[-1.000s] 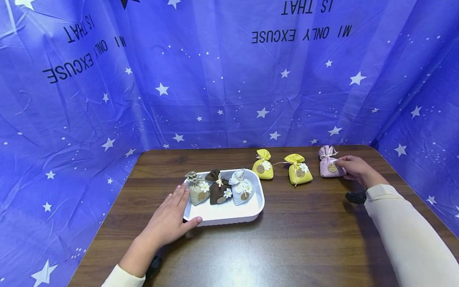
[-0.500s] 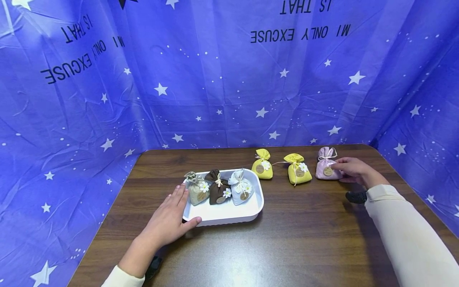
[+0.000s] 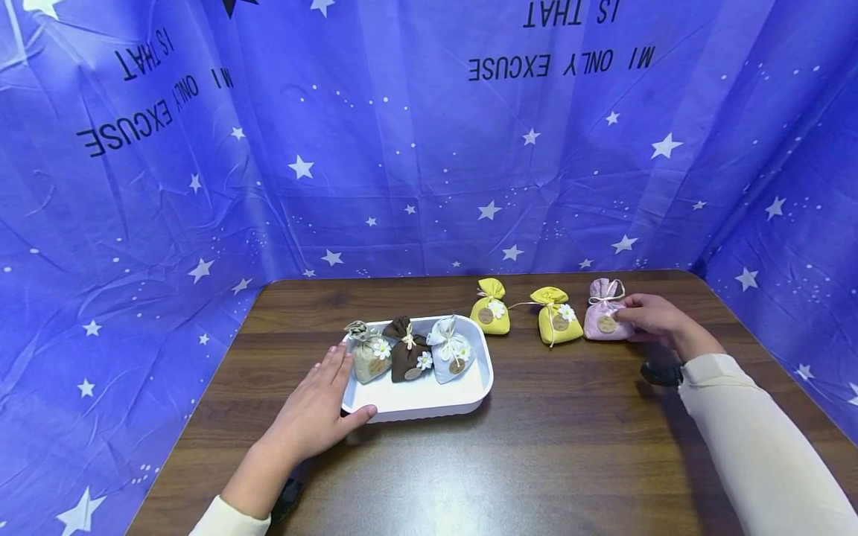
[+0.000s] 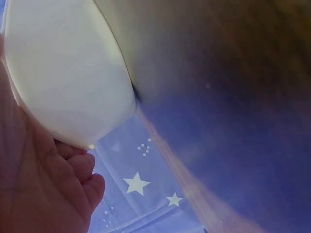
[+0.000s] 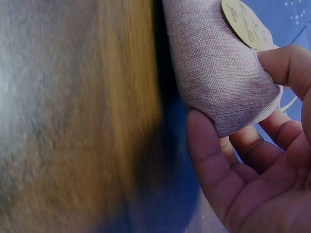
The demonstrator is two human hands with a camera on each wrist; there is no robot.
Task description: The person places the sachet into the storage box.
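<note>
A pink drawstring sachet (image 3: 606, 307), with a round tag and a white flower, is at the right of the table. My right hand (image 3: 660, 321) grips its right side. In the right wrist view, the thumb (image 5: 282, 65) presses its front while the fingers (image 5: 209, 150) are at its lower edge and behind. My left hand (image 3: 318, 406) lies with straight fingers along the left end of a white tray (image 3: 415, 406), thumb at the near rim. Inside the tray stand a beige sachet (image 3: 367, 365), a dark brown sachet (image 3: 404, 361) and a pale blue sachet (image 3: 445, 350), side by side.
Two yellow sachets, the left one (image 3: 491, 316) and the right one (image 3: 558, 327), stand between the tray and the pink sachet. All are on a dark wooden table (image 3: 536, 454). A blue star-printed curtain (image 3: 429, 149) hangs behind and at both sides.
My right hand and the pink sachet have shifted a little left and nearer, closing on the right yellow sachet. The left hand and the tray have stayed in place.
</note>
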